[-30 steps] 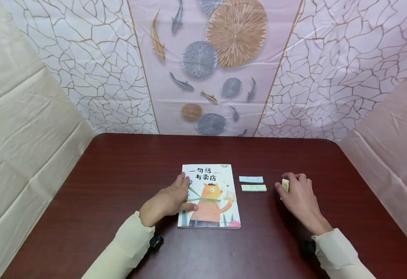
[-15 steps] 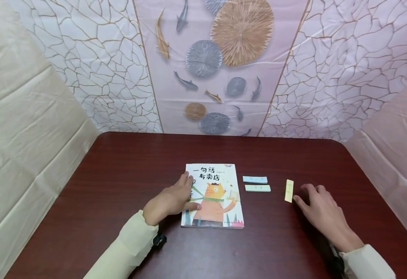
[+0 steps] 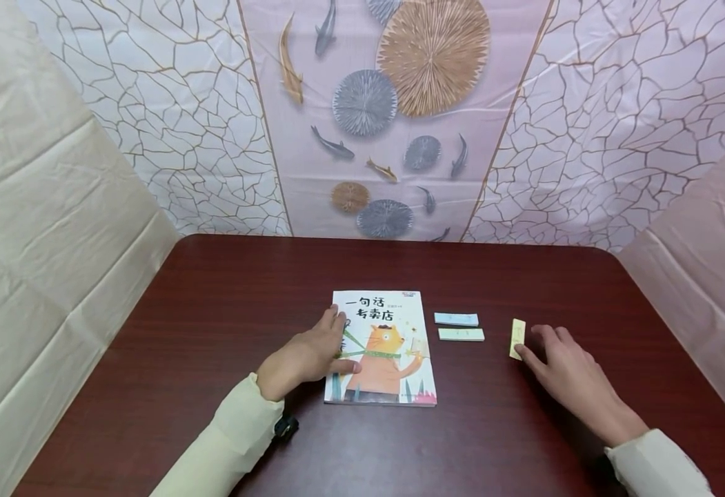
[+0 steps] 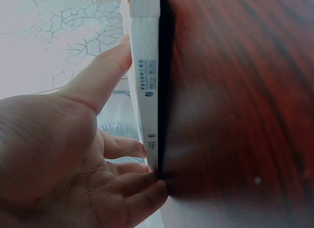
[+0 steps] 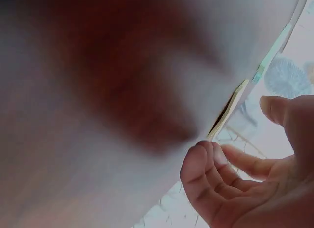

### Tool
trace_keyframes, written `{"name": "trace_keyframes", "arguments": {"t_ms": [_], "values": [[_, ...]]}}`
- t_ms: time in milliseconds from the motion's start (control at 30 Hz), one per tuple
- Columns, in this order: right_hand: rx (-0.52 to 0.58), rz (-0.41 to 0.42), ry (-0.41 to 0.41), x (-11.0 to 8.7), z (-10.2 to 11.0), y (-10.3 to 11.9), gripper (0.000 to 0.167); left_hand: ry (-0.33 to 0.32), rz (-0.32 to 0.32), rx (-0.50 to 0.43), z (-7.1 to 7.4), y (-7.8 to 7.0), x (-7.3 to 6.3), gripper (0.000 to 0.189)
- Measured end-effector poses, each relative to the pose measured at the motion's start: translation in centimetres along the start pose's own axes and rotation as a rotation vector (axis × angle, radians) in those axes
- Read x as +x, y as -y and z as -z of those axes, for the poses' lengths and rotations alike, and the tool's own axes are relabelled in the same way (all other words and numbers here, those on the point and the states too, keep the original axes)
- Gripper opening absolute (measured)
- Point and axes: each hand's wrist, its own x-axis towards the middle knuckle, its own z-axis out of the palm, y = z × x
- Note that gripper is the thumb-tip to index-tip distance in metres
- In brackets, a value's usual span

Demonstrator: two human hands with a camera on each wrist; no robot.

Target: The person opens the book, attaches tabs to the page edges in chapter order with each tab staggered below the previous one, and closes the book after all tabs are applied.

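Observation:
A white picture book with an orange cartoon animal on its cover lies flat on the table. My left hand rests at its left edge, thumb and fingers spread over the cover. In the left wrist view, fingertips meet the book's spine. A yellow sticky-note pad lies lengthwise away from me, right of the book. My right hand is beside it, the thumb tip overlapping its near end in the head view. The right wrist view shows the thumb raised and the relaxed fingers close to the yellow pad.
Between the book and the yellow pad lie a blue sticky-note pad and a pale green one, one behind the other. The dark red-brown table is bordered by patterned cloth at the back and pale cloth at both sides.
My right hand has let go of the yellow sticky-note pad and drawn back to the right. Its thumb has since come over the pad's near end. The left hand stays on the book.

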Motion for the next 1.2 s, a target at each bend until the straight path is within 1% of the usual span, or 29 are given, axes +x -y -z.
{"name": "trace_keyframes", "arguments": {"t_ms": [100,233,300,400,567,633,700,833,1000,1133,1200], "values": [[0.019,-0.008,0.034,1.2,-0.4,0.7,0.059,-0.002,-0.005,0.001,0.0,0.0,-0.1,0.1],[0.037,-0.06,0.089,2.6,-0.6,1.5,0.067,-0.001,-0.008,0.016,0.0,0.0,-0.1,0.1],[0.039,-0.084,0.112,3.2,-0.7,1.9,0.066,0.002,-0.007,0.017,0.0,0.0,-0.1,0.1],[0.035,-0.11,0.15,4.1,-0.6,2.6,0.055,0.009,0.001,0.019,0.1,-0.1,0.0,0.101],[0.006,-0.129,0.193,5.2,-0.2,4.0,0.028,0.01,0.004,0.012,0.0,-0.2,-0.1,0.101],[0.006,-0.139,0.201,5.4,-0.2,4.2,0.022,0.009,0.003,0.01,0.0,-0.1,0.0,0.1],[0.017,-0.146,0.203,5.6,-0.2,4.3,0.021,0.013,0.001,0.014,-0.1,-0.1,0.0,0.1],[0.049,-0.151,0.17,6.6,-0.6,4.4,0.025,0.015,0.001,0.018,-0.1,0.2,-0.1,0.1],[0.105,-0.127,0.08,8.4,-0.9,4.6,0.024,0.011,0.006,0.016,0.1,0.2,-0.3,0.1],[0.153,-0.111,0.017,9.8,-1.1,4.4,0.036,0.014,0.001,0.013,0.1,0.1,-0.3,0.099],[0.178,-0.099,0.003,10.3,-1.2,4.2,0.039,0.017,-0.002,0.019,0.1,0.0,-0.3,0.099]]}}
